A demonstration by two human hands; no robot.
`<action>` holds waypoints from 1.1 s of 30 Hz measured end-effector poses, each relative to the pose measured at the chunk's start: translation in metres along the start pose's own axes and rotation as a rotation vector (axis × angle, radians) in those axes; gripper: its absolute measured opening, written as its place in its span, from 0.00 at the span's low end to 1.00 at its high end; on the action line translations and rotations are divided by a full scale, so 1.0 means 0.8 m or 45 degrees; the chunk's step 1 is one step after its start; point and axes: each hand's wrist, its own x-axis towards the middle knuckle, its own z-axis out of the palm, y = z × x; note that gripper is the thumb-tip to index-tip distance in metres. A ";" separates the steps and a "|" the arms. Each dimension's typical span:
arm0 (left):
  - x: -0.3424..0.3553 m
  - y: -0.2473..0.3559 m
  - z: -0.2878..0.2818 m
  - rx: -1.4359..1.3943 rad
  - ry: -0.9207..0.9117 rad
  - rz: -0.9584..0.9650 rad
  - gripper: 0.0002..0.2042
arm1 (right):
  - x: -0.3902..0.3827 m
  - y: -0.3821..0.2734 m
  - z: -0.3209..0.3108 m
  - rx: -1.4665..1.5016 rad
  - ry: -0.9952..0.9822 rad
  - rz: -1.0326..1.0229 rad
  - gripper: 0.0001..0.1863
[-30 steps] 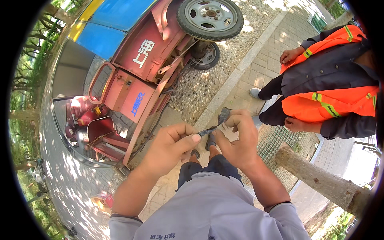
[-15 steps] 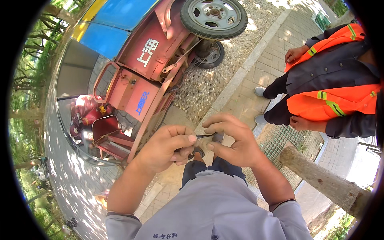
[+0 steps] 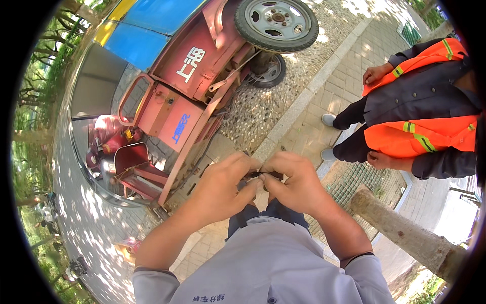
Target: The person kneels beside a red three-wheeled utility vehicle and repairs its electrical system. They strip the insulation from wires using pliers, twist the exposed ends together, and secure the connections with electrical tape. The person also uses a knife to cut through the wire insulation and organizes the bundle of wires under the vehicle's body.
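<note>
Close together in front of my chest, both hands are closed in a pinch, with their fingertips nearly touching. Between them is a thin dark strand that looks like a piece of wire; most of it is hidden by the fingers. My left hand grips it from one side and my right hand from the other. Just ahead and to the left, a red three-wheeled cart with blue panels lies tipped on its side, one grey-rimmed wheel turned toward me.
A person in an orange vest stands at the right, hands lowered. Nearer on that side are a tree trunk and a green grating. A stone kerb borders the pebbled strip by the cart. At the left lies the road.
My two hands have come together, and the right fingers, spread and curved before, have closed on the dark strand. The person in the vest has barely moved.
</note>
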 end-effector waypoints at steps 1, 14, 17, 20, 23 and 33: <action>-0.002 -0.004 0.001 0.030 -0.002 0.013 0.10 | -0.001 -0.003 0.000 -0.031 0.002 -0.013 0.04; -0.037 -0.030 0.027 -0.244 -0.226 -0.292 0.05 | 0.004 0.084 0.035 -0.857 0.346 -0.206 0.07; -0.056 -0.056 0.002 -0.472 -0.078 -0.439 0.04 | -0.003 0.196 -0.070 -0.085 0.350 0.768 0.06; -0.072 -0.115 0.005 -0.626 0.147 -0.537 0.04 | -0.038 0.197 -0.079 0.245 0.102 0.619 0.07; -0.056 -0.138 0.044 -0.672 0.262 -0.569 0.04 | -0.044 0.150 -0.034 0.154 -0.171 0.295 0.11; 0.046 -0.143 0.197 -1.099 0.173 -0.839 0.08 | -0.068 0.198 0.035 0.104 -0.106 0.167 0.32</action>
